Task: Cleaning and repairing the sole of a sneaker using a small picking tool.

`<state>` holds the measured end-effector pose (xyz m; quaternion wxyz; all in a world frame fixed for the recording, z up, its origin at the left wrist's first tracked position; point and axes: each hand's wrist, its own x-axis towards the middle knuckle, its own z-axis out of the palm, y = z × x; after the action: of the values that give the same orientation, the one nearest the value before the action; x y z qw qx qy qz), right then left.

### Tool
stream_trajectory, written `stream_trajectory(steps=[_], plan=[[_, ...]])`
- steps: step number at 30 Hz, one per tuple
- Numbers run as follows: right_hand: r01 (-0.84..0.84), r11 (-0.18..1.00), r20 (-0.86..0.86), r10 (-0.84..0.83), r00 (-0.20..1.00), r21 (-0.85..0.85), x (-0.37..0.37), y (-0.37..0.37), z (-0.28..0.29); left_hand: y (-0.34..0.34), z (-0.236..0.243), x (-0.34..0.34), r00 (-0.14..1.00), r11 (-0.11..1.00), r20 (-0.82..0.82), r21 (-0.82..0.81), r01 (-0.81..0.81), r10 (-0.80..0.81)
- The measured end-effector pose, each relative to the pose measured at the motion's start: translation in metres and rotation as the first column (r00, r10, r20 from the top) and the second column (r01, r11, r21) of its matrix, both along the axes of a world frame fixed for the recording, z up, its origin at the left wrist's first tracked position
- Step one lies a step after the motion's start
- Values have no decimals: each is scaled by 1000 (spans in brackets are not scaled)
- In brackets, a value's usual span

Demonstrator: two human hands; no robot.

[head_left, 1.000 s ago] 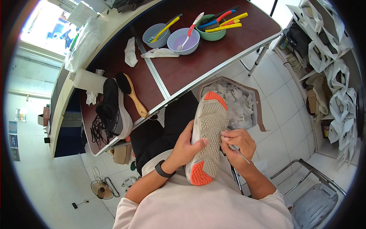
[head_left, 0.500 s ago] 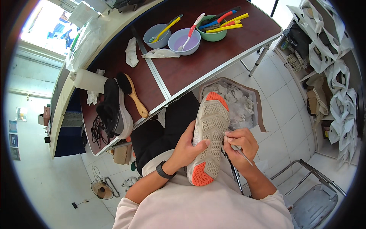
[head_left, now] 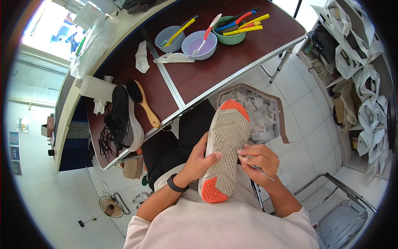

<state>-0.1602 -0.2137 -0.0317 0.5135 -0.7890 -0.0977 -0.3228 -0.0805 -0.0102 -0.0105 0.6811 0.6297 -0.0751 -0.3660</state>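
Observation:
A light-coloured sports shoe [head_left: 227, 137] with a beige patterned sole and orange toe and heel patches is held sole up over my lap. Wrapped round its left side is my left hand [head_left: 200, 164], thumb pressed on the sole's edge. My right hand [head_left: 260, 162] pinches a thin metal pick [head_left: 264, 172], whose far end sticks out toward my wrist. The working tip, by the right edge of the sole near mid-length, is hidden by my fingers. A dark wristband [head_left: 176, 183] circles my left wrist.
Beyond my knees, the dark red table [head_left: 199, 85] bears a black shoe [head_left: 124, 120], a wooden-handled brush [head_left: 145, 106], a white jug [head_left: 95, 88], a lavender basin [head_left: 199, 45] and a green basin [head_left: 232, 38] of brushes. A bin of crumpled paper [head_left: 259, 112] stands behind the shoe; a metal-framed chair [head_left: 342, 220] at lower right.
The shoe has turned slightly so more of its sole faces me. My right hand, with the pick, has shifted a little left over the sole's edge.

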Motion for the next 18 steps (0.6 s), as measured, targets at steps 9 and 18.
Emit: stream_trajectory(steps=[9, 18], plan=[[-97, 995, 12, 97, 995, -3, -1, -2, 8, 5, -3, 0, 999, 997, -18, -69, 32, -33], [-17, 991, 43, 23, 999, -134, 1, 8, 9, 5, -1, -2, 999, 998, -22, -41, 39, -40]])
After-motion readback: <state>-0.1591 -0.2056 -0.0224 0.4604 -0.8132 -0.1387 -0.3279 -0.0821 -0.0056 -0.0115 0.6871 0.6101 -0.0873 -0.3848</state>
